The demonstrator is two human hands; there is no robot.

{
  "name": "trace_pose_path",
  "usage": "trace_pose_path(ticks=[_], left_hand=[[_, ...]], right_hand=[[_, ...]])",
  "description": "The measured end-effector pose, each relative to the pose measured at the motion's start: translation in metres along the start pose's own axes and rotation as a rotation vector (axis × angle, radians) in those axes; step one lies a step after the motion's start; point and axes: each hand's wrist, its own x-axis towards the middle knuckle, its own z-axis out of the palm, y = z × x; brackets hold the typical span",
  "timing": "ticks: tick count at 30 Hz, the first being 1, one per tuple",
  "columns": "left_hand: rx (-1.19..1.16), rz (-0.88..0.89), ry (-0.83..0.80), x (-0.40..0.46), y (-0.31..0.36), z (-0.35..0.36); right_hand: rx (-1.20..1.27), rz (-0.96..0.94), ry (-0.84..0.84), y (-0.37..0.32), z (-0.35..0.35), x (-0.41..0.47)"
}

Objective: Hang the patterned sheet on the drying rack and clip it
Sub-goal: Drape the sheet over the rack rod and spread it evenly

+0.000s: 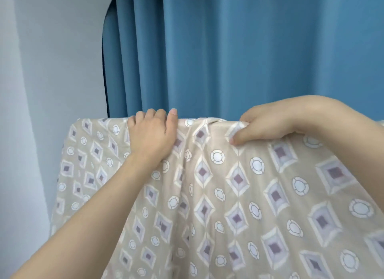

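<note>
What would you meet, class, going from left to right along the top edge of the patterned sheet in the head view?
White wall → left corner of the patterned sheet → left hand → bunched fold of the sheet → right hand.

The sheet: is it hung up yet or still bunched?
Hung: the sheet drapes over a hidden top edge, both hands gripping it there. No clips visible.
</note>
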Motion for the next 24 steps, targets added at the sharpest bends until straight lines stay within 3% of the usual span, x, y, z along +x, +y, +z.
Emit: trace_pose_path(ticks=[4,11,19,24], left_hand=[[-0.184,0.061,-0.029,0.015,-0.024,0.009],[-0.279,0.197,0.051,0.026,-0.094,0.013],[-0.274,0.119,0.119,0.04,-0.243,0.032],[-0.394,0.112,0.08,0.03,-0.299,0.036]], right_hand=[[0.009,-0.094,0.136,-0.039,0.011,0.015],[-0.256,-0.138,0.392,-0.125,0.044,0.068],[-0.32,-0.215,0.558,-0.224,0.072,0.139],[-0.313,-0.281,0.669,-0.276,0.085,0.179]])
